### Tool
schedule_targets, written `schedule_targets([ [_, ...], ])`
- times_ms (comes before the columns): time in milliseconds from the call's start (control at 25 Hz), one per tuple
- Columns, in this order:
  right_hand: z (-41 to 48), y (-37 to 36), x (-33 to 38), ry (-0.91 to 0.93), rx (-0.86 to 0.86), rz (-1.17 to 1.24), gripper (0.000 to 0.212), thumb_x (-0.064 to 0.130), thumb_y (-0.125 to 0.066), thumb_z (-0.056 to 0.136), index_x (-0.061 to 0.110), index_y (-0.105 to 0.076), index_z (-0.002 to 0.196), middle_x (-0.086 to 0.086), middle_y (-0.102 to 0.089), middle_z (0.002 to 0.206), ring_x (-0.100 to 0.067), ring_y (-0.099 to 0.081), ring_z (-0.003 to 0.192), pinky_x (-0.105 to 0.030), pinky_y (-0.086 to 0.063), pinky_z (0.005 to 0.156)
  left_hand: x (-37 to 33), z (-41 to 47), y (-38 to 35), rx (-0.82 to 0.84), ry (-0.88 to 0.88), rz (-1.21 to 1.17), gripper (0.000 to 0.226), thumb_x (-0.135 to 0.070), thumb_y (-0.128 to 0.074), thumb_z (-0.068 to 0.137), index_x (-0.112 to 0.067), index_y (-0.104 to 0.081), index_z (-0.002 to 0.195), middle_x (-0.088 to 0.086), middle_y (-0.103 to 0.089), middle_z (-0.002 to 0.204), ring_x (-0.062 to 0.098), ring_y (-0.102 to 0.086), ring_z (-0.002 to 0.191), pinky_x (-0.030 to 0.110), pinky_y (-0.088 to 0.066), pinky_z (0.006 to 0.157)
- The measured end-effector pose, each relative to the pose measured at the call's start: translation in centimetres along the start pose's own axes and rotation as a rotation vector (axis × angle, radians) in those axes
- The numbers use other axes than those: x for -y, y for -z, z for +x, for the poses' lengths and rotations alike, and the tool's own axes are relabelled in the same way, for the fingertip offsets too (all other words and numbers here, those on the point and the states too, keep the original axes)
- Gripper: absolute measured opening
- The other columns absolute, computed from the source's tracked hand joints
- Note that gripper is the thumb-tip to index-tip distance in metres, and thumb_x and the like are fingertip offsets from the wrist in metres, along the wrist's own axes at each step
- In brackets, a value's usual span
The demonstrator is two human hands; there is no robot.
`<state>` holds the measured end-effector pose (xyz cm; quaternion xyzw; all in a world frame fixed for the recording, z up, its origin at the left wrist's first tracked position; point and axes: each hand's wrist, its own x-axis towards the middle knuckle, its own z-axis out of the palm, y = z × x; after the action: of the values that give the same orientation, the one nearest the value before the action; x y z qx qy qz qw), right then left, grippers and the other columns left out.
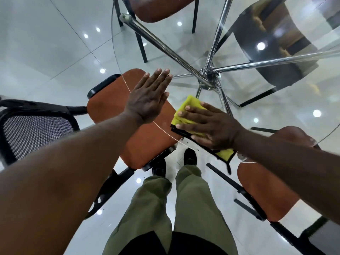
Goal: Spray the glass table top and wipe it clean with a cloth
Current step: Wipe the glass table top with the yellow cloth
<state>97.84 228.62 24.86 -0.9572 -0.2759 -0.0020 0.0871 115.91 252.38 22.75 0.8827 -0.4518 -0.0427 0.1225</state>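
Note:
A round clear glass table top (184,52) fills the upper right of the head view, on crossed chrome legs (207,78). A yellow cloth with black trim (191,103) lies flat on the glass near its front edge. My right hand (211,126) presses on the cloth with straight, spread fingers. My left hand (149,96) lies flat and open over the glass at its left rim, fingers together, holding nothing. No spray bottle is in view.
Orange-seated chairs with black frames ring the table: one at the left (141,126) under the rim, one at the right (265,186), one at the far side (158,8). A dark chair (276,52) shows through the glass. My legs and shoes stand on glossy white tiles.

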Motion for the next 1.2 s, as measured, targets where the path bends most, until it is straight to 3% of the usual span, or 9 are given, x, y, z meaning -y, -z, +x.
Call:
schedule_targets([
  [200, 2.9, -1.6, 3.2, -0.632, -0.161, 0.077, 0.056, 0.040, -0.057, 0.107, 0.034, -0.045, 0.162, 0.000, -0.034, 0.174, -0.024, -0.028, 0.162, -0.054, -0.022, 0.131, -0.1, 0.0, 0.0, -0.005, 0.008, 0.021, 0.055, -0.037, -0.029, 0.112, -0.020, -0.025, 0.164, 0.000, -0.022, 0.171, 0.017, -0.014, 0.160, 0.044, -0.015, 0.129],
  [360, 0.1, -0.3, 2.3, 0.025, 0.038, 0.028, 0.052, 0.041, -0.053, 0.110, 0.033, -0.047, 0.161, 0.001, -0.035, 0.173, -0.023, -0.029, 0.162, -0.053, -0.025, 0.130, 0.0, 0.0, 0.2, -0.002, -0.007, -0.002, 0.055, -0.036, -0.029, 0.112, -0.019, -0.025, 0.164, 0.001, -0.022, 0.171, 0.018, -0.014, 0.160, 0.045, -0.016, 0.129],
  [440, 0.4, -0.2, -1.2, 0.097, 0.042, -0.002, 0.049, 0.039, -0.052, 0.110, 0.033, -0.050, 0.159, 0.000, -0.038, 0.172, -0.023, -0.032, 0.161, -0.055, -0.027, 0.129, 0.0, 0.0, -0.2, 0.000, -0.005, 0.002, 0.055, -0.036, -0.029, 0.112, -0.019, -0.025, 0.164, 0.001, -0.021, 0.171, 0.018, -0.014, 0.160, 0.044, -0.014, 0.129],
  [600, 2.6, -1.7, 1.8, -0.849, -0.200, 0.065, 0.055, 0.039, -0.049, 0.108, 0.037, -0.043, 0.163, 0.001, -0.032, 0.175, -0.024, -0.027, 0.163, -0.057, -0.024, 0.129, 0.1, 0.1, 0.0, 0.012, -0.011, 0.002, 0.055, -0.036, -0.029, 0.112, -0.019, -0.023, 0.164, 0.001, -0.020, 0.172, 0.018, -0.013, 0.160, 0.044, -0.014, 0.129],
  [640, 2.6, -1.8, 3.1, -0.850, -0.218, 0.049, 0.056, 0.039, -0.050, 0.108, 0.037, -0.042, 0.163, 0.001, -0.030, 0.175, -0.024, -0.026, 0.163, -0.055, -0.022, 0.131, 0.1, 0.1, 0.1, 0.014, -0.012, 0.004, 0.055, -0.036, -0.028, 0.112, -0.019, -0.023, 0.164, 0.001, -0.020, 0.172, 0.018, -0.012, 0.160, 0.044, -0.014, 0.129],
  [800, -0.1, 0.2, -1.9, -0.016, 0.005, -0.027, 0.049, 0.036, -0.049, 0.111, 0.033, -0.049, 0.160, -0.002, -0.038, 0.171, -0.024, -0.033, 0.161, -0.053, -0.025, 0.130, 0.1, 0.3, 0.1, 0.032, -0.010, 0.013, 0.056, -0.036, -0.030, 0.112, -0.018, -0.023, 0.164, 0.001, -0.019, 0.172, 0.017, -0.011, 0.160, 0.043, -0.013, 0.130],
  [840, -0.3, 0.2, -4.2, -0.119, -0.026, -0.036, 0.048, 0.035, -0.048, 0.111, 0.035, -0.048, 0.159, -0.004, -0.040, 0.170, -0.025, -0.034, 0.160, -0.055, -0.027, 0.128, 0.1, 0.3, -0.1, 0.042, -0.002, 0.020, 0.056, -0.037, -0.030, 0.112, -0.019, -0.022, 0.165, 0.000, -0.019, 0.172, 0.017, -0.011, 0.160, 0.042, -0.012, 0.130],
  [1000, 1.5, -0.6, -1.8, -1.335, -0.302, 0.048, 0.059, 0.043, -0.040, 0.107, 0.034, -0.038, 0.165, -0.003, -0.029, 0.176, -0.028, -0.025, 0.163, -0.060, -0.025, 0.127, -0.7, 1.1, 1.3, 0.084, 0.024, -0.026, 0.056, -0.037, -0.034, 0.110, -0.017, -0.028, 0.163, 0.003, -0.024, 0.171, 0.019, -0.013, 0.160, 0.043, -0.009, 0.130],
  [1200, 0.1, 0.7, -5.1, -0.180, -0.015, -0.040, 0.053, 0.040, -0.048, 0.108, 0.033, -0.047, 0.161, -0.002, -0.033, 0.174, -0.025, -0.030, 0.161, -0.053, -0.018, 0.131, -3.8, 3.2, 1.0, 0.040, -0.041, -0.017, 0.060, -0.037, -0.037, 0.108, -0.009, -0.030, 0.161, 0.009, -0.022, 0.171, 0.024, -0.017, 0.159, 0.047, -0.012, 0.130],
])
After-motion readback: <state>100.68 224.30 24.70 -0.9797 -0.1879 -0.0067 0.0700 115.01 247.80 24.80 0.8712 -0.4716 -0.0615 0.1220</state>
